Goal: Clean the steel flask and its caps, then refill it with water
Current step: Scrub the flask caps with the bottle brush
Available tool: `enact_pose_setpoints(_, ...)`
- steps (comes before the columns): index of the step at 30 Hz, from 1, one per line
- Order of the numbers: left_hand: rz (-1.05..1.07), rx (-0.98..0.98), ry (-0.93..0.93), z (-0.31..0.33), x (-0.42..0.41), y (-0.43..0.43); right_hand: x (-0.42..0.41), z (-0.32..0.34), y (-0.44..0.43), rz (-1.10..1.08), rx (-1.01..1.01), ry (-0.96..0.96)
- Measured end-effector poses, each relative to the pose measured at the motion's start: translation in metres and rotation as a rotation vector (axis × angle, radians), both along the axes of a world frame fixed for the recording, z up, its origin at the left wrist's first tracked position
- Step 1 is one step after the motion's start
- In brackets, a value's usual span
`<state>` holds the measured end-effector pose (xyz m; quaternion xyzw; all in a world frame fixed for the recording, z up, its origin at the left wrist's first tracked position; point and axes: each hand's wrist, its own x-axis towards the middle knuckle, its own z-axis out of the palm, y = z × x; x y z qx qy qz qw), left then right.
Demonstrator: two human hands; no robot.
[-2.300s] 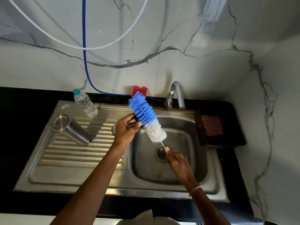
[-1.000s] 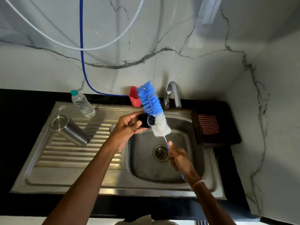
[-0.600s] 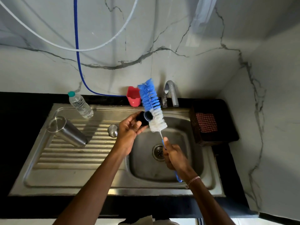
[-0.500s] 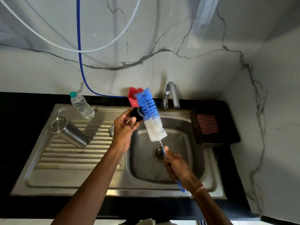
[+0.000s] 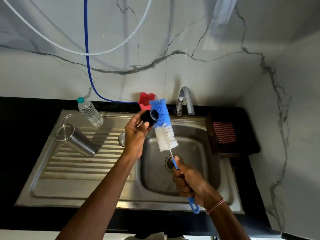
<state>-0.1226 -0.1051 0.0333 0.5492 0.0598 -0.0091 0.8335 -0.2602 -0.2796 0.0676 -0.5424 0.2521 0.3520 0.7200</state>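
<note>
overhead, left hand (image 5: 136,131) holds cap (image 5: 151,116) against brush (image 5: 163,125).

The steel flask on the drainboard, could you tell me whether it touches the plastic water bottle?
Apart. The head view shows a strip of ribbed drainboard between the steel flask and the plastic water bottle.

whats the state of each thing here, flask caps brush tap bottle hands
steel flask: standing on the drainboard, uncapped
black cap: held in the left hand, open side against the bottle brush
steel cap: resting on the drainboard, partly hidden behind the left hand
bottle brush: gripped by its handle in the right hand, over the basin
tap: no water running
plastic bottle: upright, capped
</note>
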Motion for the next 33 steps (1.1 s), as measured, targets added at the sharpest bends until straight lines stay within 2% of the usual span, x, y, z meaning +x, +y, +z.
enact_pose_setpoints(6, -0.025, 0.173, -0.104, -0.009, -0.016, -0.014, 0.028, 0.007, 0.0, -0.041, 0.103, 0.048)
enact_pose_setpoints(12, 0.052, 0.311, -0.085, -0.008, 0.008, 0.001, 0.015, 0.022, -0.01, 0.017, 0.183, 0.118)
enact_pose_setpoints(20, -0.031, 0.075, -0.035, -0.017, -0.026, -0.018, 0.052, 0.012, -0.004, -0.12, 0.031, 0.022)
enact_pose_setpoints(25, 0.027, 0.045, 0.035, -0.018, -0.012, -0.004, 0.013, -0.01, 0.013, -0.085, -0.285, -0.061)
enact_pose_setpoints(29, -0.05, 0.118, 0.029, -0.021, -0.02, -0.002, 0.015, -0.011, 0.009, 0.099, -0.864, -0.369)
enact_pose_setpoints(33, -0.092, 0.177, 0.018, -0.015, -0.027, -0.009, 0.04, -0.014, 0.004, 0.063, -1.094, -0.546)
